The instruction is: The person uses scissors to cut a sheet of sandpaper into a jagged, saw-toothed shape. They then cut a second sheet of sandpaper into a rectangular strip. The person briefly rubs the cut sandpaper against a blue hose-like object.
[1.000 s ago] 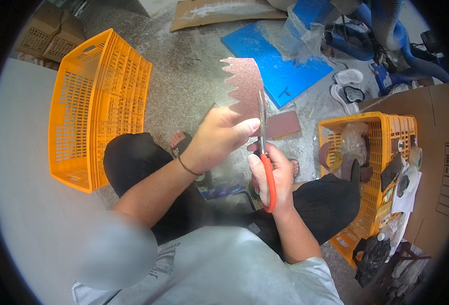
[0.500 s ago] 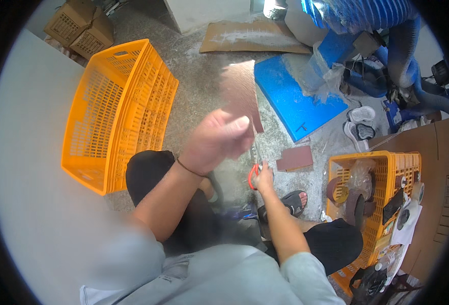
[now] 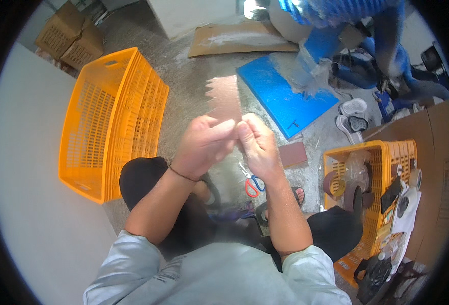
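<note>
A brown sandpaper sheet [image 3: 225,98] with a jagged, zigzag-cut far edge is held up in front of me. My left hand [image 3: 203,143] pinches its near edge from the left, and my right hand [image 3: 257,145] pinches it from the right; the two hands touch. Red-and-blue handled scissors [image 3: 251,184] lie on the concrete floor just below my right hand, between my knees. A smaller cut piece of brown sandpaper [image 3: 292,154] lies on the floor to the right of my right hand.
A large empty orange crate [image 3: 110,122] stands at my left. A smaller orange crate [image 3: 372,152] with sandpaper rolls and bags stands at right. A blue mat [image 3: 285,96], flat cardboard [image 3: 239,38], cardboard boxes [image 3: 71,38], white shoes [image 3: 354,114], and another person in blue [image 3: 346,30] lie ahead.
My right hand has let go of the scissors, which now lie on the floor. Both hands now grip the sandpaper sheet, raised in front of me.
</note>
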The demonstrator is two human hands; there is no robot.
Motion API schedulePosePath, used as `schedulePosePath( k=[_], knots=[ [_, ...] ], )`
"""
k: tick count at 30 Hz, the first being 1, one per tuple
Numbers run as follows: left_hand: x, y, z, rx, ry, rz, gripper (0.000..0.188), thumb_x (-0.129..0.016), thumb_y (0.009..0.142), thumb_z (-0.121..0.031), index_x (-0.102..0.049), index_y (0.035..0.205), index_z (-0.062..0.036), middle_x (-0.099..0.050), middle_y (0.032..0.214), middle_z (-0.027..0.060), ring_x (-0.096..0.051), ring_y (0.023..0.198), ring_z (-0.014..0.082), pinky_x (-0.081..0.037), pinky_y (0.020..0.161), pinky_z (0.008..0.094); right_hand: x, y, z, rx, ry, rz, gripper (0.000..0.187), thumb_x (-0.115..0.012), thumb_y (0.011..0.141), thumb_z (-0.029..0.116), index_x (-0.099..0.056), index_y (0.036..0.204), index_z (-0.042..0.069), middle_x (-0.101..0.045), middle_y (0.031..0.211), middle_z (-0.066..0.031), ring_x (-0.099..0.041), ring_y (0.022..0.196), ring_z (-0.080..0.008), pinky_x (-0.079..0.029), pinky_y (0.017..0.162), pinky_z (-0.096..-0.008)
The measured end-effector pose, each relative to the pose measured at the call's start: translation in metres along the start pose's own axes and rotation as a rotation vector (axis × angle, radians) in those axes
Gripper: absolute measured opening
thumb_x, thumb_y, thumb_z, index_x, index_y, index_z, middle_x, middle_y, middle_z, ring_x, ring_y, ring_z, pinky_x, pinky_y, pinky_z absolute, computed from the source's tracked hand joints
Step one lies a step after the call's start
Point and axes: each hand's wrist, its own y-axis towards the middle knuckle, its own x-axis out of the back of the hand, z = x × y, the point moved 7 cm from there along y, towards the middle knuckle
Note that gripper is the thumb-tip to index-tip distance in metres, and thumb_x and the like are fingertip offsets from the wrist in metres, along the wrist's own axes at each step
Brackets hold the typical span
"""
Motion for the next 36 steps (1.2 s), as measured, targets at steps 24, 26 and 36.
schedulePosePath(
  k=[24,26,36],
  knots=[
    [-0.075,-0.084,0.018,0.044,-0.032,0.426,0.023,-0.069,0.09,-0.021,-0.061,0.084,-0.0003,-0.057,0.066,0.0089,-0.052,0.052,0.0179,-0.039,0.049,0.0302,0.179,-0.054,-0.078,-0.048,-0.517,-0.373,0.023,-0.067,0.09,0.021,-0.072,0.083,0.0,-0.067,0.072,-0.0046,-0.059,0.063,-0.0096,-0.047,0.058,-0.0283],
    [-0.09,-0.079,0.027,0.088,0.05,0.403,0.022,-0.069,0.09,-0.019,-0.063,0.086,0.0011,-0.06,0.067,0.0097,-0.053,0.053,0.0178,-0.04,0.052,0.0292,0.148,-0.056,-0.005,0.081,-0.266,-0.28,0.025,-0.069,0.091,0.025,-0.072,0.084,0.001,-0.069,0.076,-0.0023,-0.06,0.066,-0.0091,-0.046,0.058,-0.025],
    [-0.133,-0.068,0.073,0.117,0.626,0.375,0.012,-0.058,0.092,-0.006,-0.064,0.1,0.0006,-0.067,0.079,0.0072,-0.061,0.064,0.0112,-0.043,0.055,0.0208,0.131,-0.152,0.077,-0.013,-0.068,-0.438,0.023,-0.072,0.091,0.022,-0.069,0.084,0.0,-0.064,0.072,-0.0001,-0.052,0.059,-0.0069,-0.043,0.055,-0.0264]
  ],
)
